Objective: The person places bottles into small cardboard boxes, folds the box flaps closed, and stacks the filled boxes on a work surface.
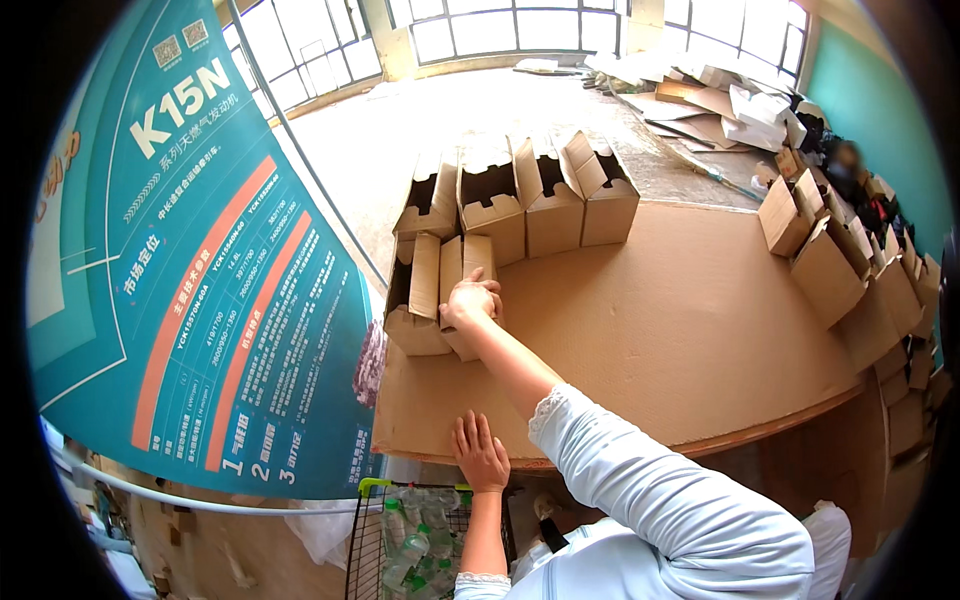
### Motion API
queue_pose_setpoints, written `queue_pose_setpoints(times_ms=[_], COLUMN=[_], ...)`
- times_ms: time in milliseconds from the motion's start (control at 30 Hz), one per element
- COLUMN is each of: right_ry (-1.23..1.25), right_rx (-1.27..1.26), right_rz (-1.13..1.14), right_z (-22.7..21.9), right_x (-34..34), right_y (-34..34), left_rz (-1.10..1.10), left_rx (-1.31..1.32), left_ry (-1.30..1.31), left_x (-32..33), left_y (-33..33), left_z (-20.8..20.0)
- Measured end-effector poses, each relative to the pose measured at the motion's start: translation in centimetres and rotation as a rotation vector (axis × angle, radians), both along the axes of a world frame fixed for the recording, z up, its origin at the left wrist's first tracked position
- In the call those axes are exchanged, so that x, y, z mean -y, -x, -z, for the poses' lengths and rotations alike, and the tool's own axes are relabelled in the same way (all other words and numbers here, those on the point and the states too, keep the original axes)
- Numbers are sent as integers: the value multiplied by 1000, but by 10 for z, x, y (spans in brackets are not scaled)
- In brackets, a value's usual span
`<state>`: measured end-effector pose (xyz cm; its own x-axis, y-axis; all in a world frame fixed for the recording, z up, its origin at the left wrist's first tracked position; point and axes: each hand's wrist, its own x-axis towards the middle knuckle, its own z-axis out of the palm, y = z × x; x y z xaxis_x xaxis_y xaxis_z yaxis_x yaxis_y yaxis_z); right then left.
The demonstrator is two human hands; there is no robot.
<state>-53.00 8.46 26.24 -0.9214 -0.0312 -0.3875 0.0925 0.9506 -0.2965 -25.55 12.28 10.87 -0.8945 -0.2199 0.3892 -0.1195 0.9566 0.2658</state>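
Boxes (470, 275) matt brown cardboard; table sheet (680, 320) same.

A cardboard-covered table (690, 330) carries folded cardboard boxes (520, 205) in 2 rows.

A large teal banner (190, 270) stands at the left. A wire basket (410, 540) with plastic bottles (415, 550) sits under the table edge. More cardboard boxes (850, 270) are stacked at the right, and flat cardboard sheets (700, 100) lie on the floor near the windows (520, 25).
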Motion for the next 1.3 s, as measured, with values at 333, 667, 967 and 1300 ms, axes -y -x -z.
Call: queue_pose_setpoints(times_ms=[333, 667, 967, 1300], right_ry=[648, 186, -643, -314], right_rx=[-49, -187, -785, -471], right_rz=[-461, -206, 332, -84], right_z=[21, 86, -29, -39], right_x=[-128, -539, -929, -893], right_y=[-38, -20, 44, 63], left_rz=[27, -108, -351, -208], left_rx=[20, 235, 421, 292], left_ry=[-10, -26, -84, -211], left_x=[-3, 14, -86, -121], left_y=[2, 11, 41, 16], left_z=[10, 38, 20, 14])
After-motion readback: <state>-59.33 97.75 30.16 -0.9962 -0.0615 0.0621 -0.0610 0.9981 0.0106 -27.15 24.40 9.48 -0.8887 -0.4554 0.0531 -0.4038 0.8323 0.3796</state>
